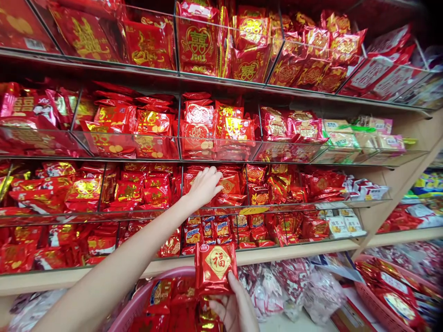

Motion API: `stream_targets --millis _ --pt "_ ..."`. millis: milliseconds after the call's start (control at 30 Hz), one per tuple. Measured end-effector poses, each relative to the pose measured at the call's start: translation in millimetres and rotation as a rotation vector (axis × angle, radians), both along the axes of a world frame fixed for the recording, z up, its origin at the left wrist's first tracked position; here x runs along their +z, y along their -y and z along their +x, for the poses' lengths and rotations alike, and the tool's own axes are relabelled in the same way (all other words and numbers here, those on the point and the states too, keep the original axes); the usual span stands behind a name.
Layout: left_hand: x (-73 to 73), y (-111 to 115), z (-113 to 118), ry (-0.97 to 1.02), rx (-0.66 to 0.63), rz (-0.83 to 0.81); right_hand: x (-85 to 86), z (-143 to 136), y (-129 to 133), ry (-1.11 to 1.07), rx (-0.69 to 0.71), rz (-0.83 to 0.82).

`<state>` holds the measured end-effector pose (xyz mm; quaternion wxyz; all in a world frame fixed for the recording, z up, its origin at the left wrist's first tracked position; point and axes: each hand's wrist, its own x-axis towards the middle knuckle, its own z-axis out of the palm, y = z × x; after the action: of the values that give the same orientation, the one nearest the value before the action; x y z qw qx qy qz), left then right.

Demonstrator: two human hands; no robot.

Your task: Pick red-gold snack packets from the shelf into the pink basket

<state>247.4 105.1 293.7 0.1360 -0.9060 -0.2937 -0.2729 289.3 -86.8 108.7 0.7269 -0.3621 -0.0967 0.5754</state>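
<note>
My left hand (205,186) reaches into a compartment of the third shelf down, among red packets (229,184) with gold print. Its fingers are bent downward and their tips are hidden, so what they grip cannot be made out. Lower down, my right hand (238,302) is closed on a shiny red snack packet (216,265) with a gold diamond and a red character on its front. The thumb presses on the packet's lower right corner. Below and to the left of this hand is a pink basket (121,318) holding red and gold packets (161,295).
Clear dividers and front panels (214,150) split the shelves into compartments of red packets. A yellow label (254,210) is on a shelf front. Plastic-wrapped bundles (294,281) lie under the shelves. Another pink basket (367,297) with packets stands at right.
</note>
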Motion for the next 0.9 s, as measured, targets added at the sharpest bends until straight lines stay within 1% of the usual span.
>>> stream_targets --millis 133,233,300,367,400,433,467,533,600,667,733,800,900 --pt "3.2 5 -2 0.040 -0.067 -0.045 -3.2 -1 -1 -0.004 0.008 0.002" --pt "8.1 16 -8 0.063 -0.128 -0.039 -4.5 -1 -1 0.005 0.018 0.002" --pt "11.1 29 -17 0.099 -0.165 -0.012 -4.6 -2 -1 0.008 0.024 -0.005" --pt "11.7 45 -31 0.198 -0.238 -0.002 -4.7 -2 -1 0.018 0.030 -0.001" --pt "10.4 55 -40 0.279 -0.283 -0.029 -4.8 -3 -1 0.027 0.033 0.003" --pt "7.7 64 -49 0.373 -0.324 -0.094 -5.0 -4 0 0.037 0.036 0.008" --pt "3.3 73 -58 0.475 -0.349 -0.201 -5.2 -5 0 0.044 0.039 0.011" --pt "-10.5 88 -76 0.629 -0.373 -0.500 -5.0 -8 2 0.052 0.041 0.000" --pt "-30.0 100 -93 0.685 -0.375 -0.825 -4.1 -12 5 0.061 0.041 -0.012" --pt "-52.0 107 -106 0.679 -0.342 -1.064 -2.9 -17 9 0.079 0.047 -0.020" --pt "-72.4 113 -116 0.668 -0.288 -1.171 -3.2 -22 13 0.097 0.064 -0.020" --pt "-88.1 117 -122 0.662 -0.245 -1.200 -5.6 -27 17 0.109 0.073 -0.024" --pt "-102.1 122 -126 0.640 -0.216 -1.203 -12.4 -32 22 0.116 0.101 -0.027"
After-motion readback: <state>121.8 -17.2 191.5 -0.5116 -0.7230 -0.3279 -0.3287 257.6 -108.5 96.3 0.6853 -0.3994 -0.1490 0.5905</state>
